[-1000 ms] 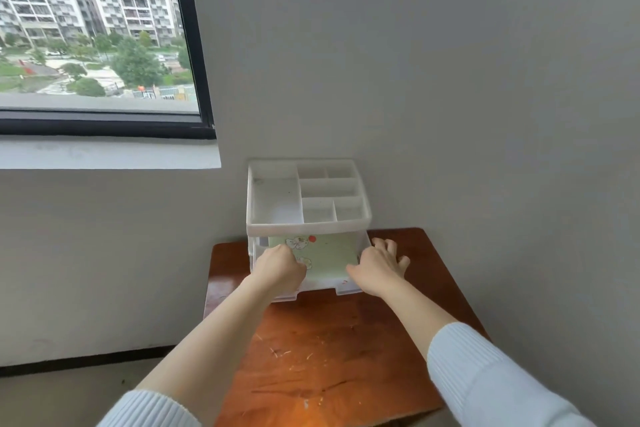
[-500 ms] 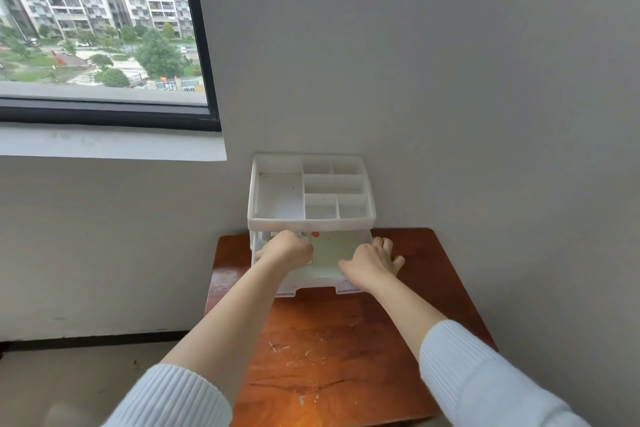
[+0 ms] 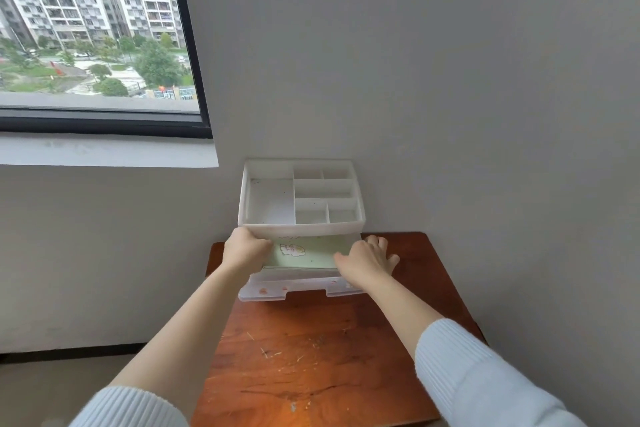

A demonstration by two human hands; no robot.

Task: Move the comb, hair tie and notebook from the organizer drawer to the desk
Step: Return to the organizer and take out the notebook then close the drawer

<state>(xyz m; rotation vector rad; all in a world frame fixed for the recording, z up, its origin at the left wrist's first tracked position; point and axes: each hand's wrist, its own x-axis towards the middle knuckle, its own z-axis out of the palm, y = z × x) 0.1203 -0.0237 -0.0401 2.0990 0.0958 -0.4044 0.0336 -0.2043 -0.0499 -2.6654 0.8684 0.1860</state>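
A white plastic organizer (image 3: 301, 227) stands at the back of the wooden desk (image 3: 311, 357), its lower drawer (image 3: 294, 289) pulled out toward me. A pale green notebook (image 3: 313, 253) with a small cartoon drawing lies flat in the drawer. My left hand (image 3: 246, 249) is curled over the notebook's left edge, just under the organizer's top tray. My right hand (image 3: 367, 260) rests with fingers spread on the drawer's right side, its thumb on the notebook's right corner. I see no comb or hair tie; my hands and the top tray hide part of the drawer.
The organizer's top tray has several bare compartments. The desk sits in a corner, with a grey wall (image 3: 450, 114) behind and to the right. A window (image 3: 86, 28) and its white sill (image 3: 104, 152) are up on the left. The scratched desk surface stretches in front of the drawer.
The drawer has slid further out. My left hand went from the drawer's front to the notebook's left edge. My right hand stayed at the right side.
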